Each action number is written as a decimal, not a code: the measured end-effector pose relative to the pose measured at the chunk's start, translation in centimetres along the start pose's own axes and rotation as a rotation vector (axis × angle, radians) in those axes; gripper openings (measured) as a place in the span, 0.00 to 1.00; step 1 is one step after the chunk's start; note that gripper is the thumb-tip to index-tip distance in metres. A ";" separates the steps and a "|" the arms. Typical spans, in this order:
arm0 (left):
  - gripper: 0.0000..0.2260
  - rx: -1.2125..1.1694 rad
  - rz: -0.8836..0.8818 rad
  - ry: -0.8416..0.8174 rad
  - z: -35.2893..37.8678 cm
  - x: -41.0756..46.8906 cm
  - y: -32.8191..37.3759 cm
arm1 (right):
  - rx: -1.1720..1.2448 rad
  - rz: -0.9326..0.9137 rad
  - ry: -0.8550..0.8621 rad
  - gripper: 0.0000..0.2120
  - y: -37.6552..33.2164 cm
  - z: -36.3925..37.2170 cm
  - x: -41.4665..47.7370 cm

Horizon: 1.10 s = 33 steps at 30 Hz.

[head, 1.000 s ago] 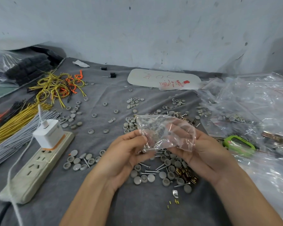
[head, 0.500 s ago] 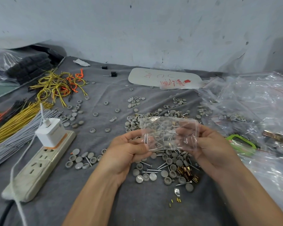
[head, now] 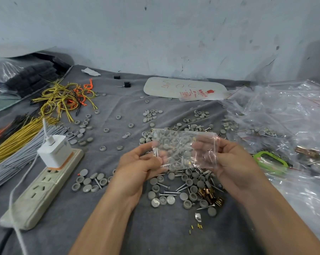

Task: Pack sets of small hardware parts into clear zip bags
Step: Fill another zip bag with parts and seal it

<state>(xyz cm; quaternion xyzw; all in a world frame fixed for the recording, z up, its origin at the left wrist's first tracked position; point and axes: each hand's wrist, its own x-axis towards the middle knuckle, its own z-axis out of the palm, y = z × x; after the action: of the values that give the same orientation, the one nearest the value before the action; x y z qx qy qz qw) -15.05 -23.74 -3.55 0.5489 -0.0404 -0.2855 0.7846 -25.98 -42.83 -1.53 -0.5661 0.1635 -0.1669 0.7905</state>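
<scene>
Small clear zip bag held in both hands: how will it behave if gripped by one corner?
Probably floppy: the small clear plastic zip bag looks thin and creased, pinched at both ends by the left hand and right hand. Silver screws seem to sit inside, so it would likely sag toward them. The glossy film may slip in a light pinch.

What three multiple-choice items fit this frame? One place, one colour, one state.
1. Where is the white charger? A on the floor; B plugged into the power strip; C in a drawer.
2. What colour is the clip right of the right hand? A red; B blue; C green.
3. How is the clear zip bag? A held by both hands; B lying untouched; C sealed in a box.
Key: 1 B, it stands in the strip's end socket. 2 C, its frame is bright green. 3 A, left hand and right hand each grip one side.
</scene>
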 end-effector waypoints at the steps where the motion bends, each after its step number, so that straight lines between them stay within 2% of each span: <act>1: 0.20 0.016 0.005 0.019 0.1 -0.1 0.1 | -0.004 -0.001 0.000 0.21 -0.1 0.1 -0.1; 5: 0.22 0.068 0.065 0.154 0.7 -0.1 0.1 | -0.188 -0.057 0.041 0.18 0.3 0.7 -0.4; 6: 0.23 0.170 0.134 0.200 0.7 -0.1 0.0 | -0.258 -0.075 0.036 0.19 0.5 0.9 -0.5; 8: 0.28 0.587 0.362 0.296 0.6 -0.8 -0.1 | -0.360 -0.080 -0.021 0.21 1.0 1.3 -0.5; 9: 0.33 0.789 0.503 0.277 0.5 -1.3 -0.1 | -0.395 -0.079 -0.058 0.21 1.2 1.5 -0.4; 10: 0.38 0.917 0.652 0.190 0.6 -1.7 -0.2 | -0.427 -0.091 -0.089 0.21 1.3 1.7 -0.4; 12: 0.42 1.059 0.828 -0.037 1.5 -2.2 -0.9 | -0.490 -0.140 -0.151 0.19 1.4 2.4 -0.3; 14: 0.43 1.144 0.848 -0.140 2.5 -2.4 -1.6 | -0.526 -0.172 -0.275 0.17 1.4 3.0 -0.3; 16: 0.43 1.163 0.839 -0.126 3.1 -2.1 -2.0 | -0.555 -0.173 -0.340 0.16 1.4 3.5 -0.5; 17: 0.42 1.155 0.838 -0.083 3.2 -1.8 -2.0 | -0.539 -0.175 -0.291 0.16 1.3 3.4 -0.5; 19: 0.42 1.151 0.835 0.056 2.8 -1.3 -1.8 | -0.534 -0.251 -0.015 0.18 1.2 2.8 -0.5; 20: 0.43 1.153 0.827 0.125 2.5 -1.0 -1.7 | -0.603 -0.315 0.116 0.19 1.0 2.4 -0.8; 21: 0.45 1.143 0.817 0.175 2.1 -0.8 -1.7 | -0.731 -0.355 0.156 0.19 0.7 2.1 -1.1; 25: 0.40 1.115 0.805 0.247 1.5 -0.5 -1.7 | -1.280 -0.200 -0.193 0.13 1.0 3.3 -2.9; 29: 0.31 1.082 0.782 0.231 1.5 -0.5 -1.9 | -1.676 -0.344 -0.257 0.09 1.6 4.9 -3.4; 33: 0.35 1.047 0.738 0.167 1.1 -0.2 -2.1 | -1.810 -0.211 -0.292 0.07 1.0 5.4 -3.7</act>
<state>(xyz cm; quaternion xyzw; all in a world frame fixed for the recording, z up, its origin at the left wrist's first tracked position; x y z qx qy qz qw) -16.49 -25.06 -4.91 0.8292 -0.2993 0.1043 0.4603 -26.80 -36.30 -0.61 -0.9958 0.0779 0.0266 0.0400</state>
